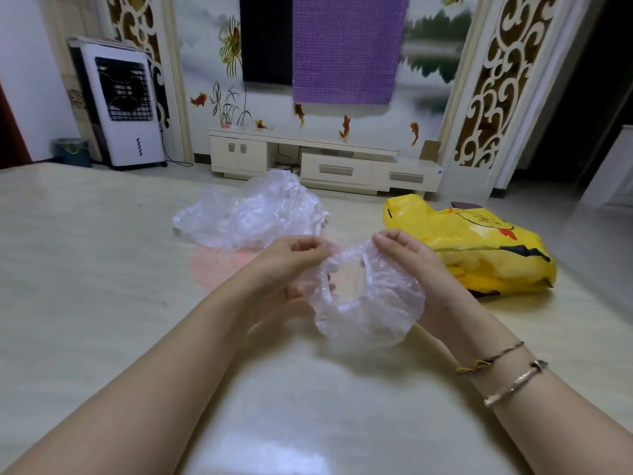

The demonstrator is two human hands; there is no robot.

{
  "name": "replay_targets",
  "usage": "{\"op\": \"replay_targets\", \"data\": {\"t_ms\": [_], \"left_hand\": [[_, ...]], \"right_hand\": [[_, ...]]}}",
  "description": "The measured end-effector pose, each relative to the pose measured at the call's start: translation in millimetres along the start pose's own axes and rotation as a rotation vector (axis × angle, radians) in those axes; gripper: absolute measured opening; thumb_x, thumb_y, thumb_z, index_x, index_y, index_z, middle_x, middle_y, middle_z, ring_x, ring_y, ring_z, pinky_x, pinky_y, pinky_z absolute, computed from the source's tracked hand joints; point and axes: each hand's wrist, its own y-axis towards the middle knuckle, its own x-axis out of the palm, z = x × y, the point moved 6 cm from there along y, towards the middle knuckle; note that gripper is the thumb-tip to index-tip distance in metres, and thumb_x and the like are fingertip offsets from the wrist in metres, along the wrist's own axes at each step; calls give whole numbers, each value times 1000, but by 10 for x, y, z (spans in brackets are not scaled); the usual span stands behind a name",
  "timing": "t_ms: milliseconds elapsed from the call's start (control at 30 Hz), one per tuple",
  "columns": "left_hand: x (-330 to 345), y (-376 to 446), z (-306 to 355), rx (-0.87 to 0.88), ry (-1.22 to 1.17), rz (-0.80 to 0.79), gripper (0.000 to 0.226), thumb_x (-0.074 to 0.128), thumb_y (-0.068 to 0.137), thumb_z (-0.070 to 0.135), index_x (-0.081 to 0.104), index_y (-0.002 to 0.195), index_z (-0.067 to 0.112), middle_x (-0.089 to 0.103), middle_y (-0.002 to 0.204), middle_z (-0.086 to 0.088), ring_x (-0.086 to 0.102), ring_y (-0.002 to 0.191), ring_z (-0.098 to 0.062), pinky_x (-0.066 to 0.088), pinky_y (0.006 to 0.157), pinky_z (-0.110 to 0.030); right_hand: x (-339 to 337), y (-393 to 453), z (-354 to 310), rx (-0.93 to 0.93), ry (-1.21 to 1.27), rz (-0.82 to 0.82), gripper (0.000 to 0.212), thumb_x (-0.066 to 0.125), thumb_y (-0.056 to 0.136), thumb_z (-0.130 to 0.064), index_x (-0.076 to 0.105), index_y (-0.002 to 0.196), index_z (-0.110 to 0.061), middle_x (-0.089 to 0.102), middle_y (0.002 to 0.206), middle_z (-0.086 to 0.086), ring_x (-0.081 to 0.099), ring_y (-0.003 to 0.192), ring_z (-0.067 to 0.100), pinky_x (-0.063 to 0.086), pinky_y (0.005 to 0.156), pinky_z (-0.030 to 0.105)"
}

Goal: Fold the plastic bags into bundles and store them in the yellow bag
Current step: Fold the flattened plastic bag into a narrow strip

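Two bare hands are working above the glossy cream-coloured table [102,286]. The left hand [291,265] is pinching, with curled fingers, the gathered rim of one clear, crinkled plastic bag with an elastic-looking round opening [366,303]; the right hand [404,252] is pinching the same rim at about the 1 o'clock point of that opening. The bag is hanging between the two hands, its lower part sagging toward the table, though whether it is touching the surface cannot be told.

At about 11 o'clock from the hands, a loose heap of clear crumpled plastic bags [253,210] is lying on the table; how many it holds cannot be counted. A faint pink patch [219,269] is showing on the table just beside the heap, partly hidden by the left forearm.

At 2 o'clock from the hands, one yellow plastic bag with red and black printing [479,248] is lying on its side on the table, near the right hand but apart from it, with pale crumpled plastic showing inside its mouth.

Two bracelets are sitting on the right wrist: a thin braided cord [489,359] and a pale metal bangle [513,383].

Beyond the table, at 12 o'clock, a low white cabinet [325,162] is standing against a painted wall, with a purple cloth [346,46] hanging above it. At 10 o'clock a white air cooler [120,104] is standing on the floor.
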Motion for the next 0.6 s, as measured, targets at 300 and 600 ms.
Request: {"op": "replay_targets", "data": {"t_ms": [300,600], "left_hand": [[-283,-96,332,546,468,559,8,59,93,23,58,87,18,56,75,9,51,65,-10,43,58,-23],[-521,-31,148,58,1200,562,13,39,100,18,44,102,6,62,100,-16,58,86,-32,42,68,-35]], "right_hand": [[77,25,296,243,-50,22,21,50,97,-16,64,98,-2,67,91,15,64,77,22,56,65,30],[-96,320,145,-153,-1003,358,20,57,94,-26,62,82,-11,51,60,-4,47,57,13,27,52,31]]}}
